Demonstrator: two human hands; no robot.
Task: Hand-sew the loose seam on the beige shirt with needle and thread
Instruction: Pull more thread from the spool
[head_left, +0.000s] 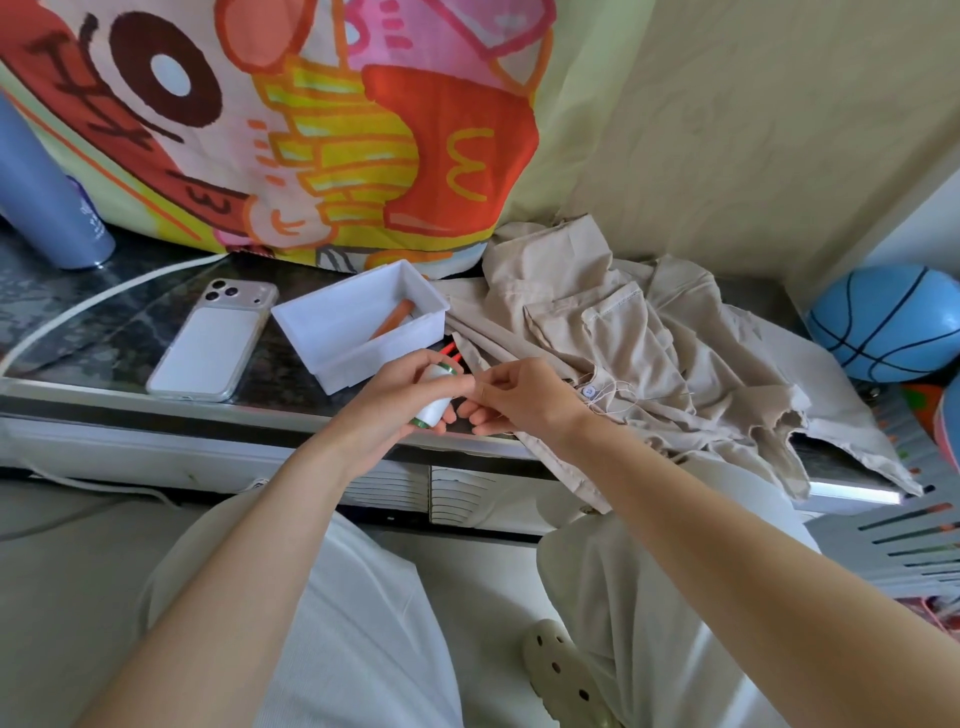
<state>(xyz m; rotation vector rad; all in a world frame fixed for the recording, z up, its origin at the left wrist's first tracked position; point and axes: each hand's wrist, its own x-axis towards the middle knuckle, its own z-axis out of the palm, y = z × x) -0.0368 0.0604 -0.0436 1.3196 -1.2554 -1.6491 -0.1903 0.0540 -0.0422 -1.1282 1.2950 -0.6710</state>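
Lying crumpled | beige shirt (623, 332) | frayed edge (787, 418) | left hand (402, 402) grips spool (434, 410)

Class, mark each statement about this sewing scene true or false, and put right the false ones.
1. The left hand holds a white thread spool. True.
2. The phone lies right of the white tray. False: it lies left of it.
3. The beige shirt lies crumpled on the counter. True.
4. The tray is empty. False: an orange item lies in it.
5. The ball is red. False: it is blue.
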